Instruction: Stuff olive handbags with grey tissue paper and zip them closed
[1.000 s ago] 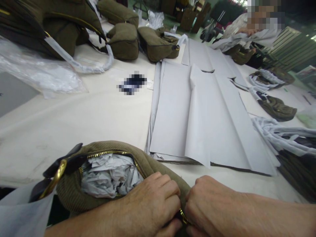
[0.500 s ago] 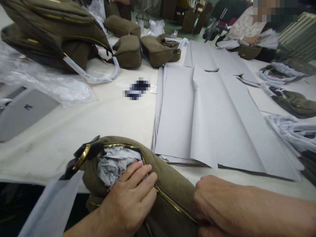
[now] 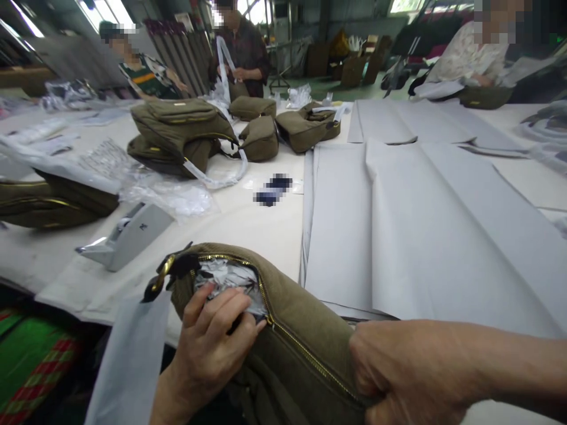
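Note:
An olive-green fabric handbag (image 3: pixel 305 307) lies at the table's near edge, its gold zipper partly open. Crumpled grey-white paper (image 3: pixel 233 274) shows inside the opening. My left hand (image 3: pixel 217 336) is closed over the near edge of the opening, fingertips against the paper and thumb by the zipper. My right hand (image 3: pixel 398 366) makes a fist around the bag's right end; its fingertips are hidden. At the bag's left end are a gold ring (image 3: pixel 166 268) and a strap wrapped in whitish sheeting (image 3: pixel 128 354).
Flat grey-white paper sheets (image 3: pixel 420 236) are stacked on the right. A grey tape dispenser (image 3: pixel 133 233) stands left, near clear plastic bags (image 3: pixel 172 192). More olive bags (image 3: pixel 177 130) lie farther back. Several people (image 3: pixel 241 53) are around the table's far side.
The view has tilted up, bringing more of the room in. My left hand has gone from lying flatter over the opening to curled fingers at its edge. My right hand keeps its hold.

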`<state>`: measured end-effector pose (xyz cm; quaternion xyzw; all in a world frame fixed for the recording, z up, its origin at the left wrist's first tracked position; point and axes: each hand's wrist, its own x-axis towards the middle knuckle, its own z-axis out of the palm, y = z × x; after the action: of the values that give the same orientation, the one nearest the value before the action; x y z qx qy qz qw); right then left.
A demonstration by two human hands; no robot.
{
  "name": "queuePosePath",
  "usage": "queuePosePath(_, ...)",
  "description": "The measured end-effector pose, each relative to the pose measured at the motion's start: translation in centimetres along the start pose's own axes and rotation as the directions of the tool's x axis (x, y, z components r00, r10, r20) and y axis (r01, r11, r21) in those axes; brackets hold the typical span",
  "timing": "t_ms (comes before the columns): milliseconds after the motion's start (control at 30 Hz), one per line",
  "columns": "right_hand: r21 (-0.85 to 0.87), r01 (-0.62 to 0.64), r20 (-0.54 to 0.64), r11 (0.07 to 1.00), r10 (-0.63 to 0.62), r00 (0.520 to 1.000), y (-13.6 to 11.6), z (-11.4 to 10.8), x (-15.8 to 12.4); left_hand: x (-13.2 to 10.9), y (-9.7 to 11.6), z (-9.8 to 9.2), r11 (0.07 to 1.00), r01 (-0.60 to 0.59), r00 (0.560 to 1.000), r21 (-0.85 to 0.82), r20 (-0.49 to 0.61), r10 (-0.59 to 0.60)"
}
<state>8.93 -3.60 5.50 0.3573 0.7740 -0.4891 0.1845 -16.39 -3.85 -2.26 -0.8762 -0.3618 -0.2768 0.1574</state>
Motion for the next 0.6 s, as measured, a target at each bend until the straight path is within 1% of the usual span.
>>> queuePosePath(67, -0.061, 0.049, 0.064, 0.997, -0.045, 0.997, 0.4, 0.4, 0.0, -0.5, 0.5, 0.8, 0.997, 0.034, 0.999, 0.075, -0.042, -0.031)
queuePosePath(100, -0.105, 0.071, 0.098, 0.992, -0.06, 0.993, 0.4, 0.3, 0.2, -0.6, 0.8, 1.2, 0.995, 0.07, 0.997, 0.068, -0.038, -0.067)
queuePosePath(133, -0.154, 0.078, 0.107, 0.985, -0.062, 0.992, 0.3, -0.1, 0.5, -0.6, 1.0, 1.6, 0.994, 0.104, 0.994, 0.045, -0.023, -0.103)
queuePosePath(167, -0.207, 0.074, 0.06, 0.976, -0.062, 0.996, 0.1, -0.7, 1.0, -0.5, 1.1, 1.9, 0.992, 0.122, 0.992, 0.014, -0.009, -0.122)
queuePosePath(200, -0.254, 0.062, -0.046, 0.965, -0.076, 0.996, 0.0, -1.5, 1.7, -0.4, 1.1, 2.1, 0.993, 0.117, 0.993, -0.012, 0.0, -0.117)
queuePosePath(233, -0.293, 0.04, -0.198, 0.955, -0.101, 0.975, -0.2, -2.3, 2.6, -0.4, 1.0, 2.2, 0.993, 0.112, 0.994, -0.03, 0.007, -0.112)
queuePosePath(267, -0.31, 0.022, -0.361, 0.951, -0.139, 0.922, -0.3, -3.2, 3.8, -0.3, 0.8, 2.3, 0.992, 0.113, 0.993, -0.05, 0.017, -0.113)
queuePosePath(300, -0.3, 0.029, -0.499, 0.953, -0.182, 0.847, -0.3, -3.9, 5.2, -0.4, 0.6, 2.2, 0.99, 0.116, 0.993, -0.084, 0.03, -0.114)
queuePosePath(333, -0.275, 0.062, -0.596, 0.959, -0.221, 0.772, -0.1, -4.4, 6.7, -0.6, 0.4, 2.1, 0.984, 0.12, 0.992, -0.133, 0.038, -0.116)
queuePosePath(367, -0.24, 0.115, -0.648, 0.964, -0.247, 0.72, 0.1, -4.8, 8.4, -0.9, 0.1, 1.9, 0.976, 0.126, 0.992, -0.176, 0.029, -0.123)
queuePosePath(400, -0.194, 0.168, -0.667, 0.967, -0.256, 0.699, 0.4, -5.0, 10.0, -1.3, -0.2, 1.9, 0.969, 0.152, 0.988, -0.196, -0.004, -0.156)
queuePosePath(433, -0.145, 0.213, -0.673, 0.966, -0.254, 0.694, 0.6, -5.0, 11.4, -1.8, -0.6, 1.9, 0.958, 0.21, 0.973, -0.194, -0.055, -0.225)
queuePosePath(467, -0.096, 0.245, -0.677, 0.965, -0.244, 0.695, 0.9, -4.9, 12.7, -2.3, -1.0, 1.9, 0.932, 0.312, 0.937, -0.185, -0.105, -0.334)
queuePosePath(500, -0.053, 0.261, -0.684, 0.964, -0.225, 0.694, 1.2, -4.7, 13.7, -2.7, -1.4, 2.1, 0.877, 0.444, 0.873, -0.185, -0.13, -0.47)
queuePosePath(533, -0.019, 0.27, -0.696, 0.963, -0.207, 0.688, 1.4, -4.6, 14.4, -3.1, -1.9, 2.3, 0.795, 0.572, 0.792, -0.202, -0.116, -0.599)
queuePosePath(567, 0.009, 0.283, -0.711, 0.959, -0.193, 0.676, 1.5, -4.6, 14.8, -3.3, -2.3, 2.6, 0.714, 0.659, 0.723, -0.236, -0.063, -0.688)
queuePosePath(600, 0.035, 0.304, -0.722, 0.952, -0.186, 0.666, 1.6, -4.6, 15.0, -3.5, -2.7, 2.9, 0.652, 0.701, 0.685, -0.289, 0.02, -0.728)
